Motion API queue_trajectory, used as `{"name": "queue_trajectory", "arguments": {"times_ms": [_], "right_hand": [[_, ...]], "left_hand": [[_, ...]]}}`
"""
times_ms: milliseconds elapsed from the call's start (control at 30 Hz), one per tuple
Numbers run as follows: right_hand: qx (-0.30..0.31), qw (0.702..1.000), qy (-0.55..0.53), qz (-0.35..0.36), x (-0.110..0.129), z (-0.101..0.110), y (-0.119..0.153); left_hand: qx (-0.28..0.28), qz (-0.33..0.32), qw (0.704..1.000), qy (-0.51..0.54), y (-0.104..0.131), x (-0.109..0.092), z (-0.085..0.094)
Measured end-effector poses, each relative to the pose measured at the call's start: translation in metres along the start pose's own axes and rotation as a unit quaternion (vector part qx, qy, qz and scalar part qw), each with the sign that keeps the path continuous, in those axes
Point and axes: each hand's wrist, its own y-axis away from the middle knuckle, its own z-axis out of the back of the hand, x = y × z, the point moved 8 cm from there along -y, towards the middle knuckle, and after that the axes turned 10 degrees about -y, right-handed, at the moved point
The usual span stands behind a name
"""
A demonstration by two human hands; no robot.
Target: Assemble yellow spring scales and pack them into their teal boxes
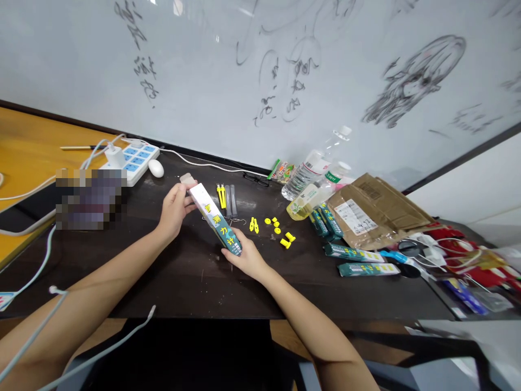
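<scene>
A long narrow box [215, 220], white at its upper left end and dark green at the lower right, is tilted above the dark table. Its end flap stands open at the top, where the fingers of my left hand [176, 209] hold it. My right hand [245, 255] grips the green end between thumb and fingers. Just behind the box lie yellow strips [221, 196], two clear tubes [230, 201] and thin metal hooks [238, 221]. Right of these are two yellow pointed pieces [254, 225] and several small yellow caps [277, 230].
A power strip [140, 162] and white mouse [156, 168] are at the back left, a blurred-out object [91, 199] nearer. Bottles [309, 179], more green boxes [368, 269], brown packaging [374, 209] and cables crowd the right. A whiteboard [211, 70] rises behind.
</scene>
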Motion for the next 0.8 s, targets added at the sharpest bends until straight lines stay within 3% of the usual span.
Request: {"name": "queue_trajectory", "arguments": {"times_ms": [133, 233, 500, 800], "right_hand": [[-0.023, 0.992, 0.117, 0.048, 0.014, 0.011, 0.000], [-0.035, 0.987, 0.146, 0.063, 0.017, 0.019, -0.001], [-0.027, 0.978, 0.193, 0.069, 0.015, 0.020, -0.002], [-0.035, 0.974, 0.210, 0.074, 0.016, 0.023, -0.001]], "left_hand": [[-0.068, -0.058, 0.996, -0.010, 0.006, -0.018, 0.010], [-0.080, -0.077, 0.994, 0.023, 0.008, -0.023, 0.013], [0.033, 0.073, 0.993, 0.089, -0.001, 0.004, -0.004], [0.098, 0.126, 0.976, 0.150, 0.004, 0.010, -0.013]]}}
